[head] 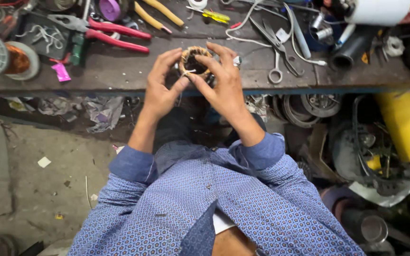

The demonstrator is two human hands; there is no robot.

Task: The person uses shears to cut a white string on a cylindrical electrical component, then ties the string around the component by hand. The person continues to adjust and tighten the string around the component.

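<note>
Both hands, left hand (160, 90) and right hand (221, 83), are gripping 1 round wire coil (194, 61) above the workbench (119, 71) edge, fingers curled narrow. Risk: thin wire could be snapping or coil slipping toward pliers (115, 33).

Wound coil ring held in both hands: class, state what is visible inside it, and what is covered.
The coil ring shows a dark hollow centre. The left hand and right hand cover its lower sides and underside.
</note>
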